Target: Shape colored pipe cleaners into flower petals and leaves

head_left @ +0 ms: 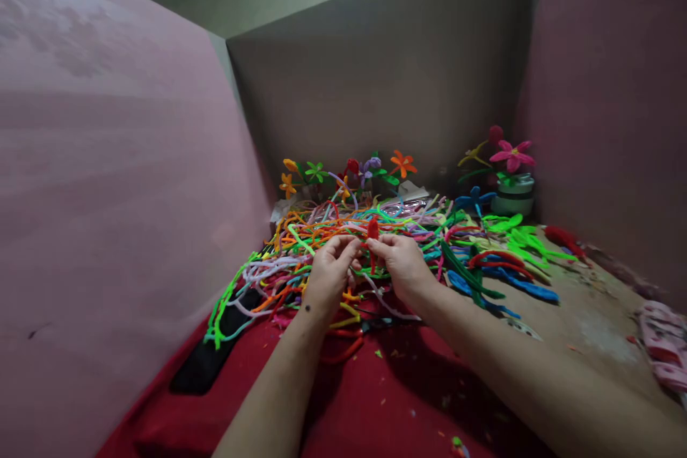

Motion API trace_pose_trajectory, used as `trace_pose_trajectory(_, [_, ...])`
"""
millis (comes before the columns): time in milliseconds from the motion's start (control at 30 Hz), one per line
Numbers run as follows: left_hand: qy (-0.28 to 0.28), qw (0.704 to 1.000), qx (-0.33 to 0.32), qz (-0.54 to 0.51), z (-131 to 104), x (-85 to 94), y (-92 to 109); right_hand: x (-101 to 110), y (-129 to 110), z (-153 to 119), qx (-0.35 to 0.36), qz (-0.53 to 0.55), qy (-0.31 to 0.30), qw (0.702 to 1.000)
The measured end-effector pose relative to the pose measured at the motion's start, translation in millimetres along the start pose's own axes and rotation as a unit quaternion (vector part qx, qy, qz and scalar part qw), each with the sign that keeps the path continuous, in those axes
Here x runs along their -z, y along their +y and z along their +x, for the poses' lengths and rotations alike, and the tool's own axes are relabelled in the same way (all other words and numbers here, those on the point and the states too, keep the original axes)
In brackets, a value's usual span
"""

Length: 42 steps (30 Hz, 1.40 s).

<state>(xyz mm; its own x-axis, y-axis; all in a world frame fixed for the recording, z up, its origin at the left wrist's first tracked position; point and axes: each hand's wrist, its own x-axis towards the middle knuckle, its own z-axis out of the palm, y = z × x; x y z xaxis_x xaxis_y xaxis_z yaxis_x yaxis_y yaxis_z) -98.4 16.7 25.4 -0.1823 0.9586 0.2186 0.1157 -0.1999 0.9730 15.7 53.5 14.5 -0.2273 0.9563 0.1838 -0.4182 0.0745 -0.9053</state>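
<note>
A red pipe cleaner (373, 228), bent into a narrow petal-like loop, stands upright between my two hands. My right hand (405, 266) pinches it near its lower part with thumb and forefinger. My left hand (331, 273) is closed too, its fingertips pressed together on a thin red end beside the loop. Just below and behind both hands spreads a big tangled heap of pipe cleaners (293, 232) in orange, white, green, pink and other colours. A few yellow pieces (348, 313) lie under my wrists.
Finished pipe-cleaner flowers stand at the back, among them an orange one (403, 164) and a pink one (512, 156) above a pale green pot (512, 195). A black phone-like slab (201, 365) lies at left on red cloth (354, 415). Pink sandals (663, 343) sit far right. Pink walls flank me.
</note>
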Motion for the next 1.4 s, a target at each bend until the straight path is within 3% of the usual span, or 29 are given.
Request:
trace_pose_trajectory(167, [-0.006,0.998,0.027,-0.051,1.5,6.1,-2.9,-2.5,1.5,-3.7,-0.021,-0.009,-0.046,0.999])
trace_pose_trajectory(333, [0.011,0.998,0.041,-0.037,0.3,8.3,2.8,-0.4,-3.5,-2.6,-0.066,0.011,-0.036,0.997])
trace_pose_trajectory(500, [-0.018,0.996,0.06,-0.062,1.0,9.2,2.5,1.6,-4.0,-1.6,-0.029,0.008,-0.063,0.998])
trace_pose_trajectory(633, [-0.021,0.989,0.082,-0.123,3.1,9.1,-1.3,1.5,-1.0,1.6,-0.025,0.021,-0.03,0.999])
trace_pose_trajectory(733, [-0.051,0.991,0.091,-0.084,3.3,6.8,-4.5,1.7,0.6,3.3,-0.012,0.02,-0.019,1.0])
trace_pose_trajectory(1267, [-0.039,0.992,0.052,-0.112,3.6,2.2,-10.0,1.5,0.1,1.4,-0.048,0.048,-0.05,0.996])
trace_pose_trajectory(1333, [-0.034,0.996,0.024,-0.079,2.7,0.4,-10.1,0.1,-0.8,1.1,-0.057,0.056,-0.033,0.996])
trace_pose_trajectory(1400, [-0.018,0.999,-0.051,0.003,0.5,-1.2,-10.6,-1.2,-2.6,0.8,-0.057,0.065,-0.016,0.996])
